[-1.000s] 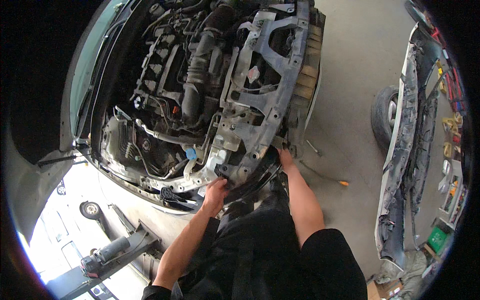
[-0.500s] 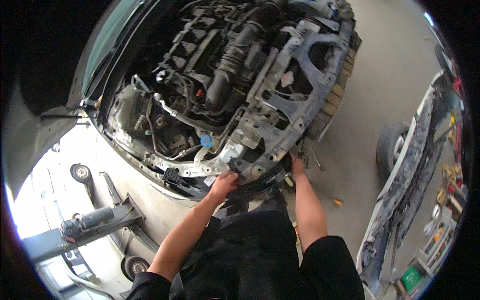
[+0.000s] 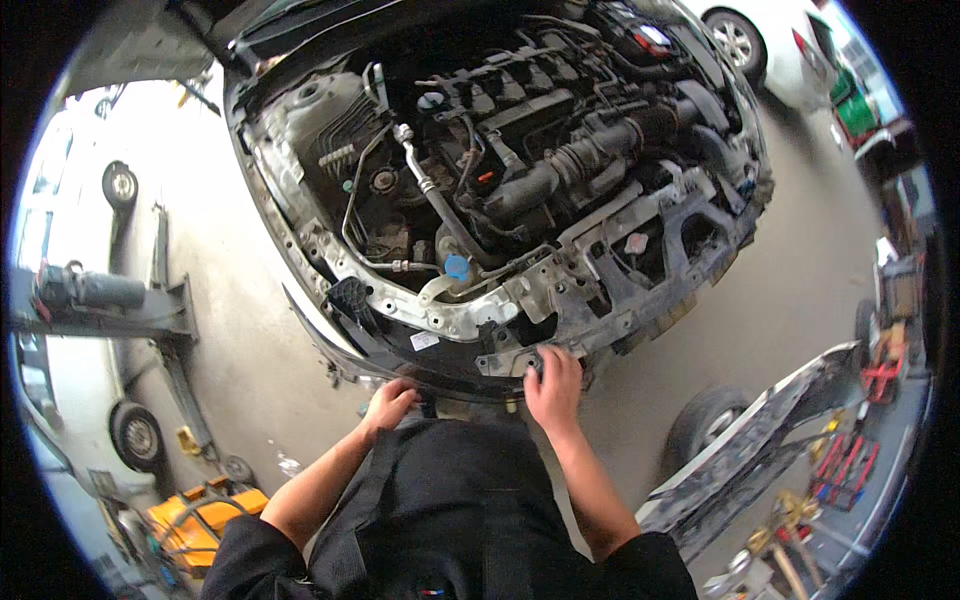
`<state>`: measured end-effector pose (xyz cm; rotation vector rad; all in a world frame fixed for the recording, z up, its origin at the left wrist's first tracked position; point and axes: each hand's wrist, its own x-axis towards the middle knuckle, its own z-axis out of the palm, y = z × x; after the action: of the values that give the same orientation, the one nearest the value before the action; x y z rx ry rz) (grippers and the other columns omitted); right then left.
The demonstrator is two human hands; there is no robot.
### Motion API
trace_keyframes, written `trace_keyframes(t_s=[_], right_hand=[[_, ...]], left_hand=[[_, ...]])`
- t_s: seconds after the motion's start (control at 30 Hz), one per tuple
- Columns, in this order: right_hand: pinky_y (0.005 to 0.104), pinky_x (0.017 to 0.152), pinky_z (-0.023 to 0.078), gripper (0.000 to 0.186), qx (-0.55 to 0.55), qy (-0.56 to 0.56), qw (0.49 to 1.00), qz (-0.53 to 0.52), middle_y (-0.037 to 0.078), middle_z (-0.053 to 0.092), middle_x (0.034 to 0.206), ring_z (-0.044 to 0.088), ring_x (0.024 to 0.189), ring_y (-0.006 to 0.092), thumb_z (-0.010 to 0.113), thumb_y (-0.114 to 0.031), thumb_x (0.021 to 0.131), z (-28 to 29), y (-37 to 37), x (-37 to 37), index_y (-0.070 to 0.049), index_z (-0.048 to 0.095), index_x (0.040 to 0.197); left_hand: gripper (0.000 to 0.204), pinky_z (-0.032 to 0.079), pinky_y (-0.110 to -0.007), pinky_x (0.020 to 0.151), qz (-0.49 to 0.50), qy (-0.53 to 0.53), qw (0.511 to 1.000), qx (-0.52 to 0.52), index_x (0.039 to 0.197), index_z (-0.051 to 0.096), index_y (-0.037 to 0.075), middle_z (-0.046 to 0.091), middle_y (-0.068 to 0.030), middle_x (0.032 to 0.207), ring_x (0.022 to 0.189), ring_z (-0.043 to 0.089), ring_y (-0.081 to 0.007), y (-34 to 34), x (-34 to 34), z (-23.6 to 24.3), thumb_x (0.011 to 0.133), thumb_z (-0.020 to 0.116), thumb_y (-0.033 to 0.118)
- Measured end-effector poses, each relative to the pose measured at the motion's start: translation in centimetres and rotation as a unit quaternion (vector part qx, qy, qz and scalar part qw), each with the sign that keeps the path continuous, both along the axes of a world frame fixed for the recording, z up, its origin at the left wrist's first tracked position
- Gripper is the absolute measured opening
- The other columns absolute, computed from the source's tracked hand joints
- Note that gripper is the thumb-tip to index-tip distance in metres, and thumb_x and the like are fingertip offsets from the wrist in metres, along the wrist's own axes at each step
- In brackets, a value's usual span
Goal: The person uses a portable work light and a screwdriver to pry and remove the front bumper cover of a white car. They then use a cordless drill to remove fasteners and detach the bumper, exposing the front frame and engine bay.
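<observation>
A car's front end stands before me with its engine bay (image 3: 540, 120) uncovered. My left hand (image 3: 392, 404) is at the near edge of the black front panel (image 3: 450, 372), its fingers bent together; what they grip, if anything, is hidden. Farther right, my right hand (image 3: 555, 388) has thumb and fingers curled around a small dark piece I cannot make out, beside the perforated metal bracket (image 3: 500, 362). Beyond my hands runs the pale metal front crossmember (image 3: 430, 315). A blue cap (image 3: 457, 267) sits just behind it.
At the lower right a long removed bumper (image 3: 740, 440) lies beside a tyre (image 3: 700, 425). Tools and a red rack (image 3: 845, 465) are farther right. A lift post arm (image 3: 175, 310) and a yellow machine (image 3: 205, 520) stand at the left. Another white car (image 3: 790, 60) is at the back right.
My view has turned over the car. My left hand has gone from the metal front edge to the black panel's near edge. My right hand has come up from beside the front end.
</observation>
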<state>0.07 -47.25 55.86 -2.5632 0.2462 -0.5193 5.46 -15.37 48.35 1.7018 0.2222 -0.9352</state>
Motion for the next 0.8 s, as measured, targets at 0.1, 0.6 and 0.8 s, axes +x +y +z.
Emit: trace_keyframes(t_s=[0.1,0.6,0.8], right_hand=[[0.0507,0.108,0.030,0.027,-0.101,0.241,0.962,0.082,0.014,0.065,0.091,0.059,0.097,0.0323,0.056,-0.021,0.087,-1.6,-0.5,4.0,-0.002,0.059,0.106],[0.0495,0.077,0.041,0.049,-0.120,0.323,0.928,0.143,0.017,0.066,0.076,0.062,0.081,0.0369,0.043,-0.042,0.094,-3.7,-0.8,7.4,-0.005,0.066,0.071],[0.0506,0.079,0.042,0.053,-0.113,0.362,0.916,0.132,0.019,0.066,0.076,0.063,0.080,0.0389,0.040,-0.045,0.095,-2.3,-0.2,8.1,-0.004,0.067,0.072]], left_hand=[[0.026,0.052,-0.030,0.069,-0.072,-0.027,0.997,-0.017,0.108,0.060,-0.004,0.067,-0.0110,0.091,0.078,0.063,-0.0158,-7.3,2.1,3.0,0.088,0.055,0.012],[0.068,0.051,-0.030,0.065,0.047,0.124,0.952,-0.277,0.145,0.029,0.001,0.059,-0.0128,0.112,0.085,0.065,-0.0206,-13.3,1.7,-0.8,0.080,0.048,-0.003],[0.070,0.053,-0.030,0.069,0.087,0.190,0.934,-0.291,0.146,0.028,0.009,0.062,-0.0136,0.107,0.083,0.065,-0.0200,-13.1,1.5,0.8,0.081,0.050,-0.005]])
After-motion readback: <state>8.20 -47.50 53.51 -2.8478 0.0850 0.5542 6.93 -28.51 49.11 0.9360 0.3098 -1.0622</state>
